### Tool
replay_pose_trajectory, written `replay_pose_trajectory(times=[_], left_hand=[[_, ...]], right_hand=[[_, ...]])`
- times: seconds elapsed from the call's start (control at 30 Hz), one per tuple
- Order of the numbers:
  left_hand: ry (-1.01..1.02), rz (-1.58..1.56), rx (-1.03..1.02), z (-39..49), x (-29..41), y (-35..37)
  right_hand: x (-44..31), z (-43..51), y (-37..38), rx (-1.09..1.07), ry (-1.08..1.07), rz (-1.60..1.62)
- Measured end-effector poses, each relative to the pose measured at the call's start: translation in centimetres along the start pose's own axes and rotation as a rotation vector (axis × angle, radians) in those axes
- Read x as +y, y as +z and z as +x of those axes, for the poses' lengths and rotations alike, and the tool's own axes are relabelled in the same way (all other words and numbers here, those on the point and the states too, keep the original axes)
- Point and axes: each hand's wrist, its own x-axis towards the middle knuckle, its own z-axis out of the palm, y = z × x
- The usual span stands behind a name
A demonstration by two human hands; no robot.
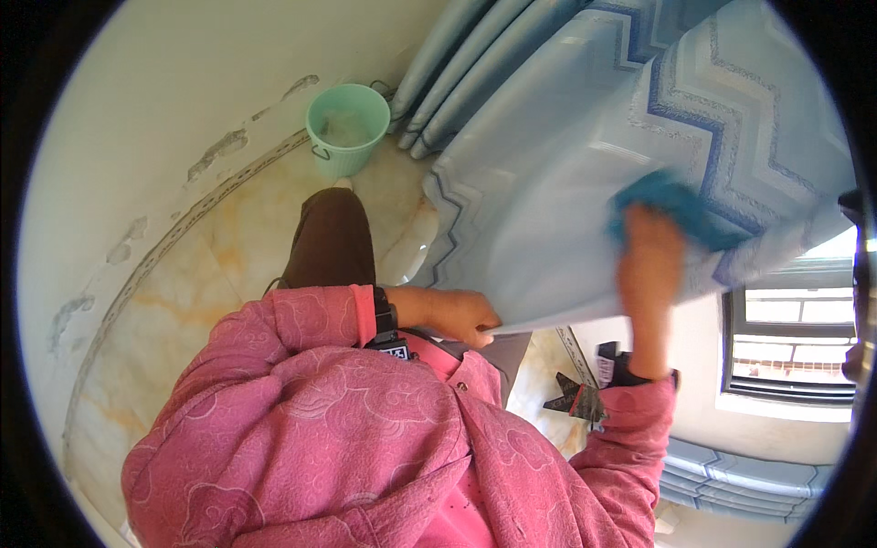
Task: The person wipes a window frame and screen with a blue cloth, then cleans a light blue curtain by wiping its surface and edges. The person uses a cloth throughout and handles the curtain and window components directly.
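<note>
A light blue curtain [548,205] with a zigzag pattern spreads out in front of me. My left hand [466,316] pinches its near edge close to my waist, drawing that edge taut. Over on the right, my right hand [651,253] presses a teal cloth [675,205] against the curtain's surface. Both the cloth and that hand are blurred. The cloth covers part of the zigzag bands, and my right fingers are mostly hidden behind the back of the hand.
A mint green bucket [349,130] holding cloudy liquid stands by the wall at the curtain's foot. A dark, torn flat piece [575,399] lies on the marbled tile floor [205,267]. To the right are a window [788,335] and another gathered blue curtain [747,479].
</note>
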Motion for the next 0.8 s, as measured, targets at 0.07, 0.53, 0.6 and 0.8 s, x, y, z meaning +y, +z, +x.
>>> replay_pose_trajectory(times=[0.07,0.53,0.6,0.8], left_hand=[[-0.025,-0.018,0.147,0.1,0.0,-0.7],[0.005,-0.169,0.3,-0.3,2.6,-1.2],[-0.058,-0.192,0.23,-0.5,2.6,-1.5],[0.162,-0.165,0.196,0.6,2.8,-0.1]], right_hand=[[-3.8,-1.7,3.7,-0.596,-0.096,0.117],[-5.9,-6.8,2.3,-0.496,0.046,1.086],[-5.5,-8.6,-1.1,-0.181,-0.043,0.799],[-2.9,-10.6,-2.9,0.73,0.571,1.017]])
